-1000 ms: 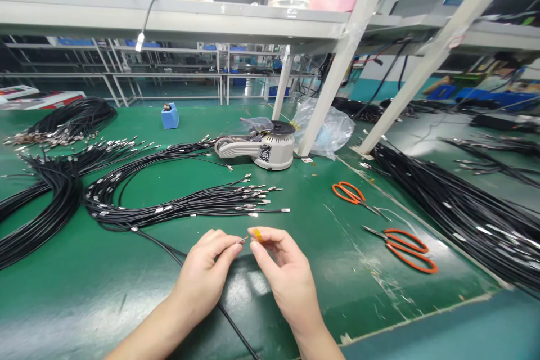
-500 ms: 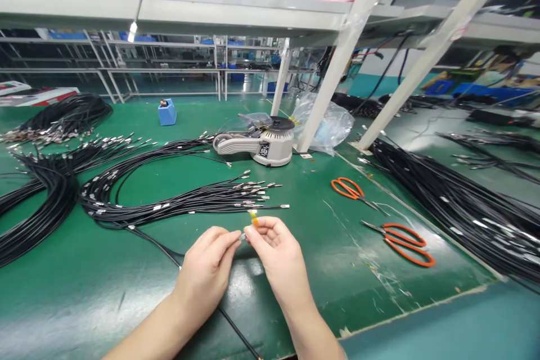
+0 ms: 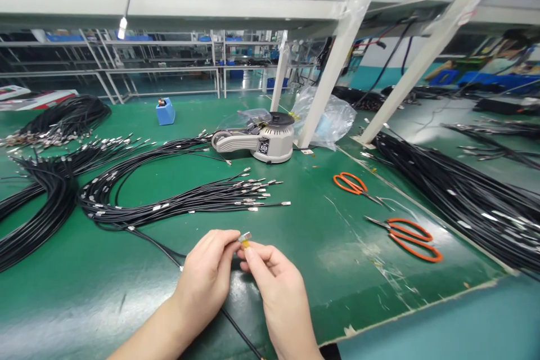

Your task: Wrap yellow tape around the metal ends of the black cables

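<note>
Between finger and thumb, my left hand pinches the end of a black cable, whose silver connector sticks out past the fingertips. My right hand is closed on a short strip of yellow tape, which touches the connector's lower side. The black cable shows again below my left hand, running down to the right. Just beyond my hands lies a bundle of black cables with silver connectors at their ends.
A grey tape dispenser stands behind the bundle, near a white post. Two orange-handled scissors lie on the right of the green table. More cables are at far right, and a blue holder is at the back.
The yellow tape has come down from above my right fingertips onto the connector. My right hand has shifted slightly down, and the connector now points up and right. The view has shifted slightly.
</note>
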Motion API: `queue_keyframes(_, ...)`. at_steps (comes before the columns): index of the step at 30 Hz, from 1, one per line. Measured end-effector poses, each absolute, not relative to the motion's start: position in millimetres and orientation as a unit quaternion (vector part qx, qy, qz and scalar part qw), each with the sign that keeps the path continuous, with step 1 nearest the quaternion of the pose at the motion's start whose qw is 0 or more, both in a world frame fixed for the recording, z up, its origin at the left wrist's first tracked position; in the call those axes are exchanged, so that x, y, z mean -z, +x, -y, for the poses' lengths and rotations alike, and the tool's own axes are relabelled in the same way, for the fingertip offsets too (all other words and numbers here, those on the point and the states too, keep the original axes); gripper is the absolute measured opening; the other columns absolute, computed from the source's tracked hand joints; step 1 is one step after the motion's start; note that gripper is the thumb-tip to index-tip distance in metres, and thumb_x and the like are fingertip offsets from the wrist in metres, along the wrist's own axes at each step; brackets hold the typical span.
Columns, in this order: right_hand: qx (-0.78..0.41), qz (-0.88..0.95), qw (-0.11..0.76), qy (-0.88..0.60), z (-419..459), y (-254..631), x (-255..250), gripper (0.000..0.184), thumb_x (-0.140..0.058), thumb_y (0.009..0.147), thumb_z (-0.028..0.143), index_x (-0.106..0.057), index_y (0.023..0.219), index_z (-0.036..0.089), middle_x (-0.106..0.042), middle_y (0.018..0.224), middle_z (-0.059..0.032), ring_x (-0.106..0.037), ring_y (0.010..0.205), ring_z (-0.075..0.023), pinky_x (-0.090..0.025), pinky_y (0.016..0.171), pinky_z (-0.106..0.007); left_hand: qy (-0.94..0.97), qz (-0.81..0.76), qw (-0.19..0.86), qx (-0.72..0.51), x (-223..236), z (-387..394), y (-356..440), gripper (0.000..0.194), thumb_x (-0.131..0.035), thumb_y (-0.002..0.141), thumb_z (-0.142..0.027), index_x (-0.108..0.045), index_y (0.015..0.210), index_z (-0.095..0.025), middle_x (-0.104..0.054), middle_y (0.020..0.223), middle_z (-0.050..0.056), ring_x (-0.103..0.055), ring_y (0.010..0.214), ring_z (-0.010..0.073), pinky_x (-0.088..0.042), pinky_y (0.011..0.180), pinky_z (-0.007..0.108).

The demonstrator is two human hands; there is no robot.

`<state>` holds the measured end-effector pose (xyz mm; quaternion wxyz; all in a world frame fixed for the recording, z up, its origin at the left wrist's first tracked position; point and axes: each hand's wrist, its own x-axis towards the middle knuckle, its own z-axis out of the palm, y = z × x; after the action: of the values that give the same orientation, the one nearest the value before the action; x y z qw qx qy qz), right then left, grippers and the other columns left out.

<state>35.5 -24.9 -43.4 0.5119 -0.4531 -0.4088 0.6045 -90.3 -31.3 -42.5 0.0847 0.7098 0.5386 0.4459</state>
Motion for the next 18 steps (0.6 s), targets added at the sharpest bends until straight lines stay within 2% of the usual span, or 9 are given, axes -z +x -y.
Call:
queue_keyframes(8,-0.602,0.408,0.517,-0.450,22.8,35.3,39.4,0.020,-0.071,0.072,0.036,-0.071,0.072,0.016,-0.073,0.077,-0.0057,-0.067,0.075,-0.0204,-0.053,0.074,-0.032,0.729,-0.525,0.088,-0.430,40.6,32.4,-93.1,0.022,-0.042,0.089,-0.012,-0.061,0.083,-0.023,-0.067,0.077,0.001,-0.061,0.071,0.0140,-0.048,0.067,0.026)
queue_keyframes(18,-0.605,0.408,0.516,-0.448,20.5,33.1,37.8,0.019,-0.071,0.071,0.034,-0.071,0.069,0.016,-0.071,0.072,-0.0048,-0.066,0.075,-0.0208,-0.052,0.075,-0.033,0.741,-0.494,0.062,-0.452,38.2,33.1,-94.6,0.027,-0.044,0.086,-0.003,-0.061,0.093,-0.022,-0.066,0.081,0.002,-0.061,0.075,0.0126,-0.049,0.070,0.022)
